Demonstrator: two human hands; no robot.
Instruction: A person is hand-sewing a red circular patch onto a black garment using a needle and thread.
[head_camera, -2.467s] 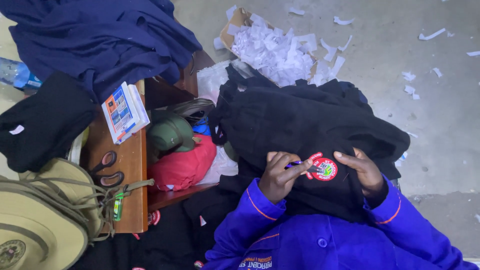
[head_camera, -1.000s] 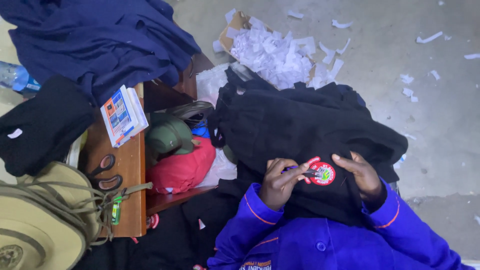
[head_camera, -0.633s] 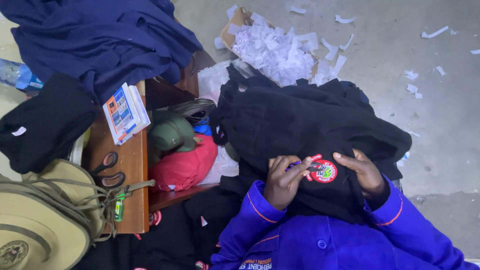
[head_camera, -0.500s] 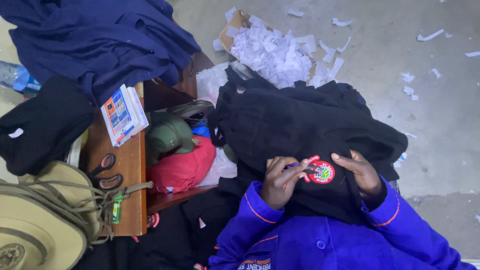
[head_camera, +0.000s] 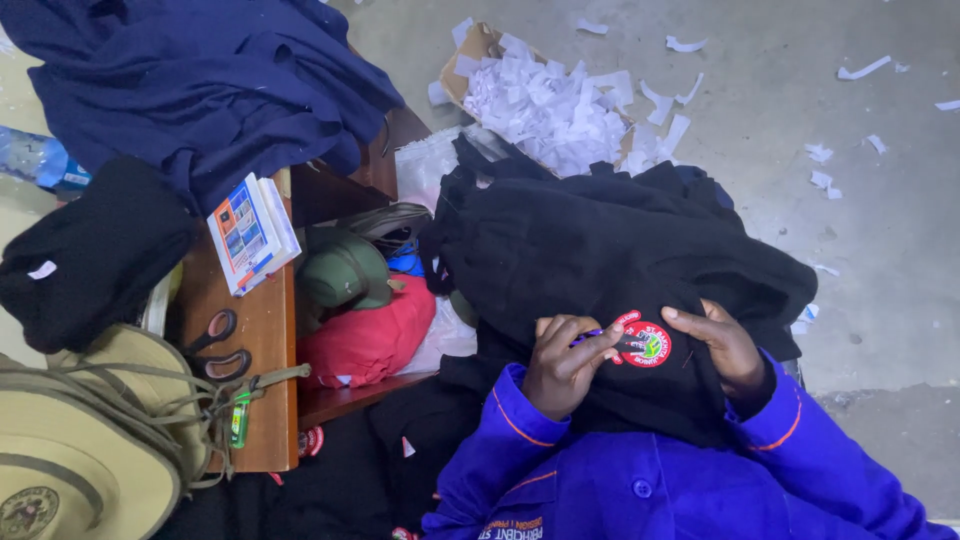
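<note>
1. The step in hand looks like work on the round red badge (head_camera: 643, 343) on the black garment (head_camera: 610, 270), which lies in the lower middle of the frame over the person's lap.
2. The left hand (head_camera: 568, 362) is curled nearly closed, its fingertips pinching a thin purple tool (head_camera: 590, 335), perhaps a small pen or pick, whose tip points at the badge's left edge.
3. The right hand (head_camera: 728, 345) lies partly open, fingers flat on the cloth and touching the badge's right edge; it grips nothing, only pressing the fabric down.
4. The badge sits between the two hands, touching both.
5. I judge the next move needs a steady tool tip at the badge's rim while the right hand keeps the cloth taut.
6. At left, scissors (head_camera: 222, 345) lie on the wooden counter (head_camera: 262, 400); paper scraps (head_camera: 550, 100) fill the upper middle.
</note>
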